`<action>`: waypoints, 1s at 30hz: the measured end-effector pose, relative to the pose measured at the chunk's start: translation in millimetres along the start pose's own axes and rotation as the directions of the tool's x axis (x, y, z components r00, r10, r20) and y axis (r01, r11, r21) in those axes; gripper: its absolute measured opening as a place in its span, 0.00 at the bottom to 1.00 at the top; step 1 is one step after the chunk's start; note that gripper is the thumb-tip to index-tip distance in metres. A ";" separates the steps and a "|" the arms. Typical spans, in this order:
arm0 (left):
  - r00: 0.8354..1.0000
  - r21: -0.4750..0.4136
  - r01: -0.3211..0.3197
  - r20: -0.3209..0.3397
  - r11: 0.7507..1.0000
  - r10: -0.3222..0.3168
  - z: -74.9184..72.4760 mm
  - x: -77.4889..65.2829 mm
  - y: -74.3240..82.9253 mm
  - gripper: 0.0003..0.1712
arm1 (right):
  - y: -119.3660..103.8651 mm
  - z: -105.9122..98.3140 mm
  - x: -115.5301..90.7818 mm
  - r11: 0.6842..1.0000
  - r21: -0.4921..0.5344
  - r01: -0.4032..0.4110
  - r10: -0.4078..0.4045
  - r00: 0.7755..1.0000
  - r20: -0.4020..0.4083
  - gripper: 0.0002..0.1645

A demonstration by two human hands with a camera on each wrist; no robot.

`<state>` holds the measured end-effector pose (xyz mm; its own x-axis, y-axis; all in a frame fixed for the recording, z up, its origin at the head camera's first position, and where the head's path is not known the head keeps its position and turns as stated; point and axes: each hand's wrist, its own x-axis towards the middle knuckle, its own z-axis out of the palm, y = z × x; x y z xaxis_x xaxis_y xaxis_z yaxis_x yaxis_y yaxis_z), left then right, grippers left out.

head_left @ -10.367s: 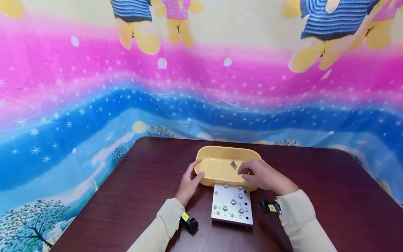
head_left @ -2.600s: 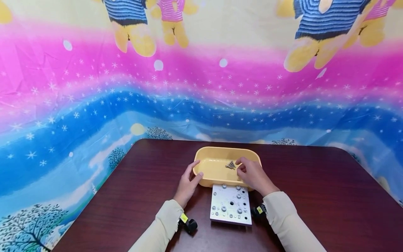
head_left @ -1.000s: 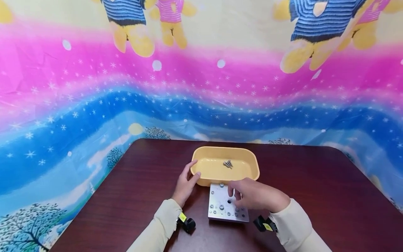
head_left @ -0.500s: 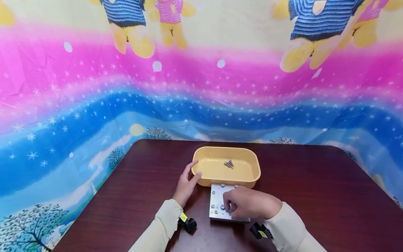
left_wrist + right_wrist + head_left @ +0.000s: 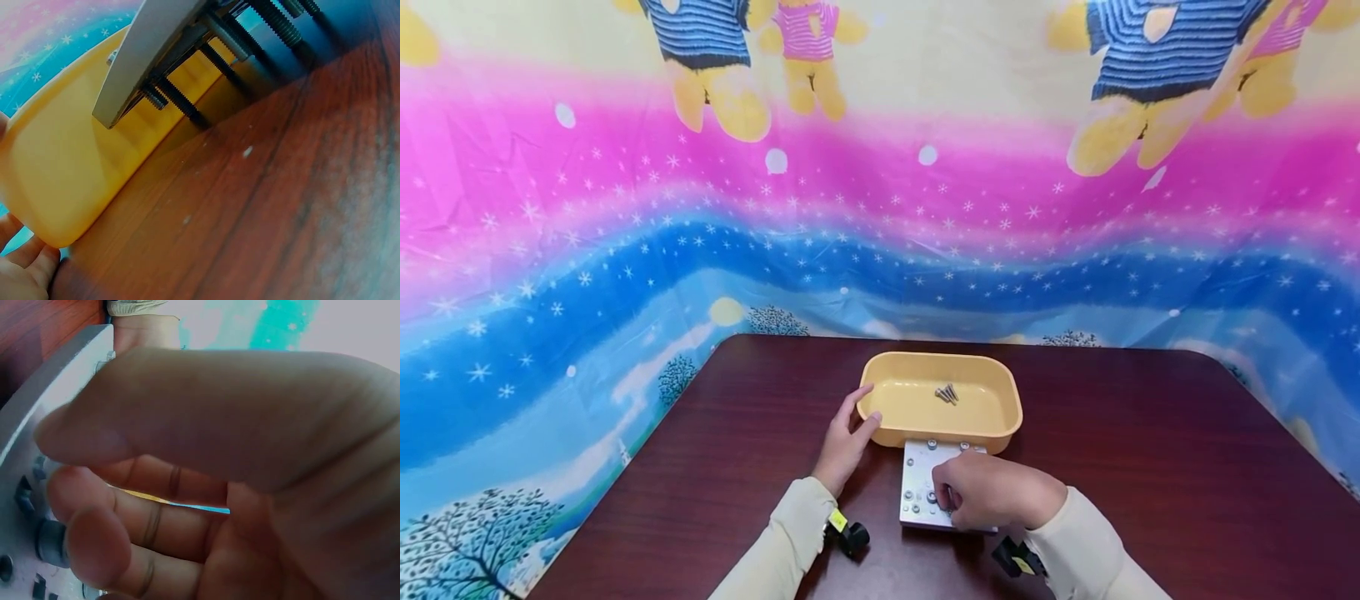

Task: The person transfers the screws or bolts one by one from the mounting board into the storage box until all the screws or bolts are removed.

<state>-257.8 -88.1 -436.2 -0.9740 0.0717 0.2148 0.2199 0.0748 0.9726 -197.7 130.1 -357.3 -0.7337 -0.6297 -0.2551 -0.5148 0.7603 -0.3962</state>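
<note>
My left hand [image 5: 842,446] holds the left end of a yellow plastic tray [image 5: 897,410], its fingers and thumb spread around the corner. Several loose bolts [image 5: 951,395] lie inside the tray. In front of it stands a silver metal plate [image 5: 916,479] with bolt heads on top; the left wrist view shows threaded shanks [image 5: 275,25] sticking out underneath. My right hand [image 5: 1003,492] is over the plate's right half, thumb and fingers curled down, pinching a bolt whose head they hide. In the right wrist view another bolt head [image 5: 53,542] shows beside the fingertips.
Everything rests on a dark reddish-brown table [image 5: 760,442]. A printed cloth [image 5: 880,208] hangs behind its far edge. Black wrist cameras on the left [image 5: 852,537] and right [image 5: 1017,557] sit low beside the plate.
The plate's middle bolt was there ten seconds ago and gone later; more bolts lie in the tray. My right hand has moved from the tray to the plate and closed down. My left hand stays.
</note>
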 end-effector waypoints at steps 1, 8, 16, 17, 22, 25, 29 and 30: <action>1.000 0.004 0.003 0.000 1.000 -0.003 0.1 -0.2 0.4 0.30 | -0.3 0.5 -0.2 1.000 -0.004 -0.005 0.005 1.000 -0.007 0.12; 1.000 0.008 0.018 0.001 1.000 -0.018 0.5 -1.2 1.4 0.30 | -3.6 5.0 -2.8 0.997 -0.078 0.005 -0.011 0.997 -0.080 0.14; 1.000 -0.001 0.005 -0.003 1.000 -0.005 0.5 -0.5 -0.2 0.29 | -4.7 6.7 -1.2 0.996 -0.087 -0.004 -0.004 0.995 -0.097 0.15; 1.000 -0.003 0.005 -0.003 1.000 -0.005 0.4 -0.6 -0.1 0.29 | -4.6 6.8 -0.6 0.996 -0.090 -0.001 -0.008 0.995 -0.098 0.15; 1.000 -0.004 0.004 -0.004 1.000 -0.004 -0.1 -0.6 0.2 0.29 | -4.2 7.0 1.3 0.995 -0.099 0.022 -0.032 0.994 -0.101 0.15; 1.000 0.007 0.008 -0.005 1.000 -0.008 -0.2 -0.8 0.6 0.29 | -3.5 7.0 1.6 0.994 -0.101 0.036 -0.048 0.993 -0.111 0.15; 1.000 0.010 0.007 -0.005 1.000 -0.007 0.3 -0.7 1.2 0.29 | -2.4 6.6 2.2 0.994 -0.094 0.049 -0.060 0.991 -0.117 0.15; 1.000 0.010 0.006 -0.005 1.000 -0.006 0.4 -0.8 1.5 0.29 | -2.1 6.5 2.0 0.995 -0.089 0.050 -0.060 0.992 -0.114 0.15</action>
<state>-256.7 -87.6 -434.9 -0.9757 0.0658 0.2090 0.2142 0.0849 0.9731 -195.2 126.3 -362.7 -0.7473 -0.6520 -0.1284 -0.5881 0.7389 -0.3288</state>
